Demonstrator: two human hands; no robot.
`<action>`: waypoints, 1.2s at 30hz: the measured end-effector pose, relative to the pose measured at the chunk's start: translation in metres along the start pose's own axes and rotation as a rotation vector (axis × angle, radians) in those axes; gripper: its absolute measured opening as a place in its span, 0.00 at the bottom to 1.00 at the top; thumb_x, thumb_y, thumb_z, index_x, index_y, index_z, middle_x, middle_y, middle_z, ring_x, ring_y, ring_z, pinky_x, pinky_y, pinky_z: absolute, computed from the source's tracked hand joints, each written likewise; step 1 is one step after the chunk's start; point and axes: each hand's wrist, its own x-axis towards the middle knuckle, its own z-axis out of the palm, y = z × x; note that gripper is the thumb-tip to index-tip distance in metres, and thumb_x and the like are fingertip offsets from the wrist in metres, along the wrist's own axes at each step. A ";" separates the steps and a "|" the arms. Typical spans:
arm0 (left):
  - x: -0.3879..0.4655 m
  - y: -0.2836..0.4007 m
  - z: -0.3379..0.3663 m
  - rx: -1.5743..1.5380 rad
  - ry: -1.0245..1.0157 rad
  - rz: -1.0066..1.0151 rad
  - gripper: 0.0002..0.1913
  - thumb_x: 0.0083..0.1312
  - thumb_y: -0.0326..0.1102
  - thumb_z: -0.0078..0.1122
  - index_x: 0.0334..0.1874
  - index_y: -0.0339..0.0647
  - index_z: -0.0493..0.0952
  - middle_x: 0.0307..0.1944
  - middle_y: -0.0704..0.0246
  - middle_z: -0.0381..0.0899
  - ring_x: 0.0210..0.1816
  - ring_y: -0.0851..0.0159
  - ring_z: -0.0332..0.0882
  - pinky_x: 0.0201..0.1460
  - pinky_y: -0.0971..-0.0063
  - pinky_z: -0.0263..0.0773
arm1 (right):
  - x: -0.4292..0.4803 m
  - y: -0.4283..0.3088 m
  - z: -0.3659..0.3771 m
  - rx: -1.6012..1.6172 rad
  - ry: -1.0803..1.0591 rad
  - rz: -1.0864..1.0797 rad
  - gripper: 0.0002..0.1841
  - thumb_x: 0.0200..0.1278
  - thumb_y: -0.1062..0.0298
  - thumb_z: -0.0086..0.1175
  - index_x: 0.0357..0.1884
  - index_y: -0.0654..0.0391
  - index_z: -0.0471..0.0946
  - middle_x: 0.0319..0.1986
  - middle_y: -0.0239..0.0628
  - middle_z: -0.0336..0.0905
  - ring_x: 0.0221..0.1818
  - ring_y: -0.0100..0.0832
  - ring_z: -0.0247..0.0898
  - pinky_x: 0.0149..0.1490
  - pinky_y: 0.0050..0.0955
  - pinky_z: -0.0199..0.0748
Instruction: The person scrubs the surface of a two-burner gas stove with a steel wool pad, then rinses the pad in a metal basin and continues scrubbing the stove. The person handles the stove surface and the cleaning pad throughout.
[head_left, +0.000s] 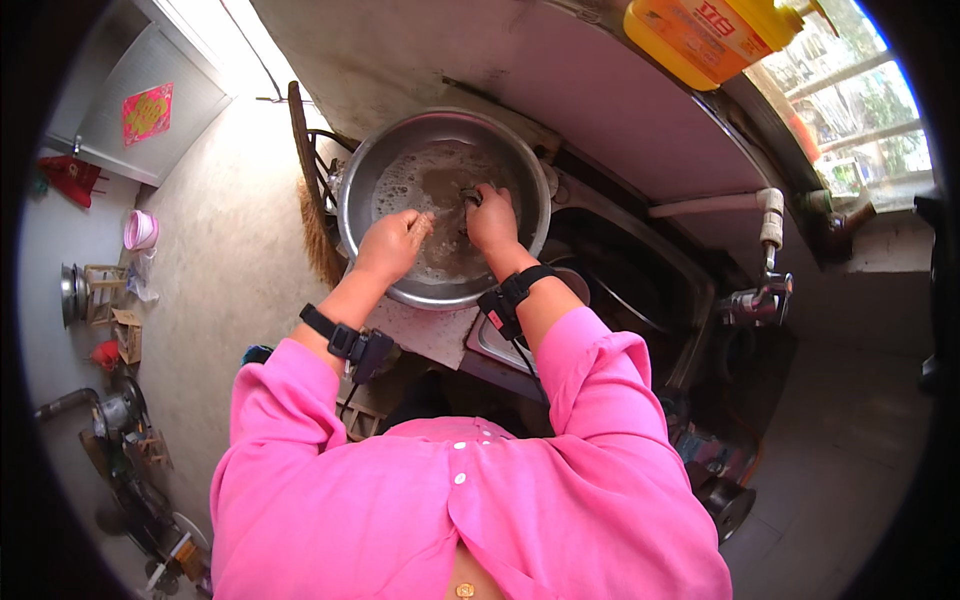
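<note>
A large stainless steel basin (351, 191) in front of me holds murky, brownish water (442, 184) with foam floating on it. My right hand (493, 216) is over the right part of the water, its fingers closed around a small dark object (471, 196). What this object is cannot be made out, as the fingers hide most of it. My left hand (396, 241) hangs over the left front of the basin, fingers curled and fingertips wet. Whether anything sits between those fingertips is hidden.
A straw broom (315, 232) leans left of the basin. To the right lies a dark sink (622, 262) with a metal faucet (757, 300) beyond. A yellow Liby detergent jug (705, 37) stands by the window. Several household items line the left wall, including a pink bucket (141, 230).
</note>
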 end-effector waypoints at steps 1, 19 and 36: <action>0.004 -0.007 -0.001 0.054 0.062 0.003 0.25 0.79 0.53 0.49 0.37 0.38 0.84 0.35 0.51 0.85 0.41 0.41 0.83 0.43 0.54 0.75 | -0.002 0.003 0.006 -0.119 -0.034 0.031 0.20 0.64 0.67 0.60 0.58 0.57 0.81 0.57 0.59 0.75 0.53 0.60 0.77 0.59 0.46 0.76; 0.011 0.000 0.015 -0.130 -0.254 -0.021 0.15 0.75 0.38 0.52 0.51 0.34 0.81 0.41 0.52 0.85 0.42 0.53 0.86 0.43 0.60 0.81 | -0.015 -0.032 0.001 0.228 -0.032 -0.135 0.14 0.60 0.76 0.59 0.48 0.60 0.83 0.46 0.52 0.78 0.49 0.56 0.77 0.57 0.40 0.76; 0.031 -0.035 0.031 0.953 -0.003 0.589 0.29 0.64 0.40 0.59 0.69 0.42 0.72 0.69 0.53 0.71 0.73 0.45 0.65 0.74 0.51 0.63 | -0.053 -0.045 0.005 0.223 -0.148 -0.347 0.13 0.60 0.71 0.61 0.47 0.51 0.87 0.50 0.47 0.78 0.54 0.54 0.70 0.63 0.46 0.70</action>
